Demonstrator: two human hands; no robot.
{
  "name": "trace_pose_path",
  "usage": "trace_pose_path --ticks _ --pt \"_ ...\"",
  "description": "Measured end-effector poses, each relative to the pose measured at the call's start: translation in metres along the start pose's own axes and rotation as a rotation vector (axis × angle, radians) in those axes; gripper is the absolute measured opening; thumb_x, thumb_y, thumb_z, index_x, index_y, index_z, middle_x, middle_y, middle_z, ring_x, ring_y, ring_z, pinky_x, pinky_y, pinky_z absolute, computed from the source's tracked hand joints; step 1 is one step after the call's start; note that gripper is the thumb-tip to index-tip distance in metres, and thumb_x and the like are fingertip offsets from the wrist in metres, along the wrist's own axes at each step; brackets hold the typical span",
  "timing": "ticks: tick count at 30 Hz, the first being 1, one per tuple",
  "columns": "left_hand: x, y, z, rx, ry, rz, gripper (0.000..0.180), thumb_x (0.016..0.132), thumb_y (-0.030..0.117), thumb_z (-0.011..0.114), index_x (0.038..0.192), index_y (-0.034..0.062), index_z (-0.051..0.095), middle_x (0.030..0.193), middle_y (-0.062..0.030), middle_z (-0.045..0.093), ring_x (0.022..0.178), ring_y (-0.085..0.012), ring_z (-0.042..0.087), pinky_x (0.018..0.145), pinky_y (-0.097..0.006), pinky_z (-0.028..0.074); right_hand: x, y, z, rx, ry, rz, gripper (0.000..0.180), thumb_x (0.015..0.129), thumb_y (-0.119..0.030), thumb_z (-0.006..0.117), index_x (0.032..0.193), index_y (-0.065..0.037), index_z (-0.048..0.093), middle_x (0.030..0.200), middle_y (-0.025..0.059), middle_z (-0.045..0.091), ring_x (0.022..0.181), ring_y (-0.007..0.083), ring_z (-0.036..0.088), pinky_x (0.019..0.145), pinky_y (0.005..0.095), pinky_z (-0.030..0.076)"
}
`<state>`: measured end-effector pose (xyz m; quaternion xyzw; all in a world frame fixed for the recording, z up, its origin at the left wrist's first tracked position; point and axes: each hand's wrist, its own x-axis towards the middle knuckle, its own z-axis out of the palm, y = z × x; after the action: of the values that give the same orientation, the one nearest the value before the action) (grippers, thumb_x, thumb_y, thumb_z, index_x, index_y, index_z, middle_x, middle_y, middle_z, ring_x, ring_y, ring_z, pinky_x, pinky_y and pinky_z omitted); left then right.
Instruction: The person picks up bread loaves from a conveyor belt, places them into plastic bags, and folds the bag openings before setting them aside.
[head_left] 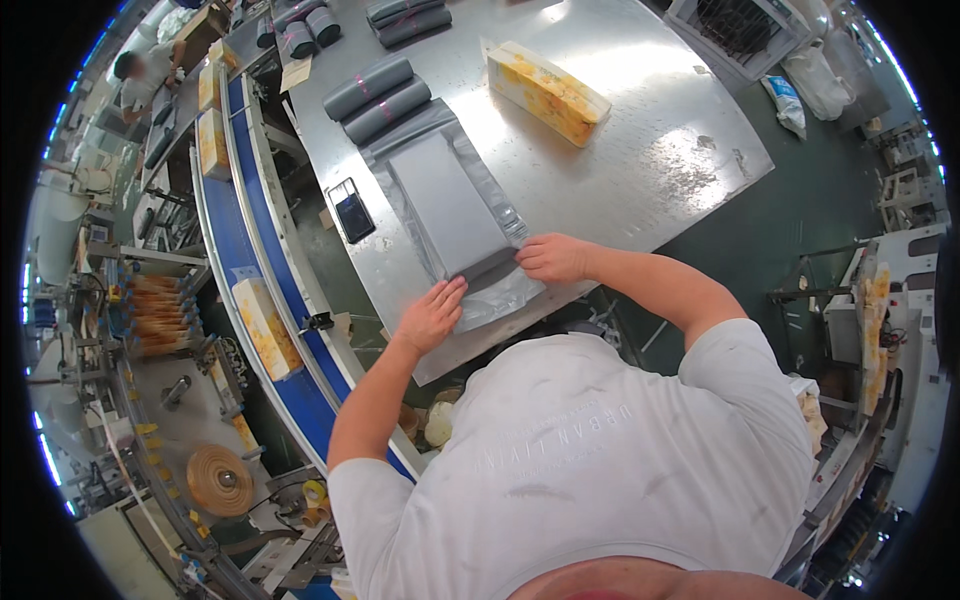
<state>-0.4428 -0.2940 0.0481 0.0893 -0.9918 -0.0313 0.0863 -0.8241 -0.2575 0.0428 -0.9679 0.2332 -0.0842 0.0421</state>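
Observation:
In front of me on the metal table lies a flat grey stack [455, 200], long and rectangular, on a larger sheet of thin clear-grey plastic film [495, 298]. The film sticks out wrinkled on both sides and at the near end. My left hand [433, 315] rests at the stack's near left corner, fingers stretched out and lying flat. At the near right corner, my right hand [552, 258] has its fingers curled together on the film's edge. The undersides of the fingers are hidden.
Grey rolls [385, 105] lie past the stack, with a phone [351, 212] to its left. A yellow-and-white patterned pack [550, 92] sits on the metal table [640, 160]. Left of the table, a blue conveyor [262, 200] carries similar packs. Another person [150, 80] is far left.

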Motion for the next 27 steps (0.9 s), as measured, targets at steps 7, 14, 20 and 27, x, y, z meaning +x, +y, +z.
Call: trace_pose_path --ticks 7,14,20,27 --pt "0.044 0.02 0.046 -1.042 0.559 -1.216 0.017 0.1 0.017 0.07 0.093 0.0022 0.067 0.09 -0.0095 0.072 0.084 -0.0209 0.066 0.078 -0.035 0.054 0.004 -0.001 0.047 1.118 0.615 1.204 0.028 0.099 -0.027 0.065 0.085 -0.003 0.07 0.084 0.0106 0.072 0.077 0.0243 0.067 0.074 0.0369 0.052" --pt "0.061 0.014 0.091 -0.659 0.959 -1.539 0.03 0.104 0.016 0.069 0.128 0.0002 0.065 0.111 -0.0055 0.068 0.096 -0.0142 0.062 0.081 -0.029 0.049 0.061 -0.001 0.052 0.735 0.724 1.199 0.047 0.1 -0.038 0.072 0.126 0.0 0.062 0.112 0.0118 0.069 0.1 0.0183 0.064 0.09 0.0361 0.052" --pt "0.096 0.057 0.067 -1.179 0.748 -1.217 0.068 0.105 0.024 0.066 0.163 0.0006 0.038 0.159 -0.0204 0.049 0.144 -0.03 0.049 0.117 -0.035 0.038 0.083 0.004 0.014 1.366 0.555 1.478 0.083 0.085 -0.038 0.085 0.145 0.003 0.046 0.139 0.0209 0.059 0.135 0.0316 0.052 0.117 0.0428 0.038" --pt "0.083 0.065 0.052 -0.526 0.213 -0.949 0.071 0.091 0.033 0.077 0.153 0.0082 0.052 0.168 -0.0162 0.039 0.156 -0.0396 0.033 0.123 -0.06 0.029 -0.173 -0.022 -0.033 1.708 0.766 1.434 0.069 0.066 -0.004 0.084 0.131 -0.006 0.059 0.121 0.0103 0.064 0.113 0.0251 0.064 0.102 0.0425 0.052"
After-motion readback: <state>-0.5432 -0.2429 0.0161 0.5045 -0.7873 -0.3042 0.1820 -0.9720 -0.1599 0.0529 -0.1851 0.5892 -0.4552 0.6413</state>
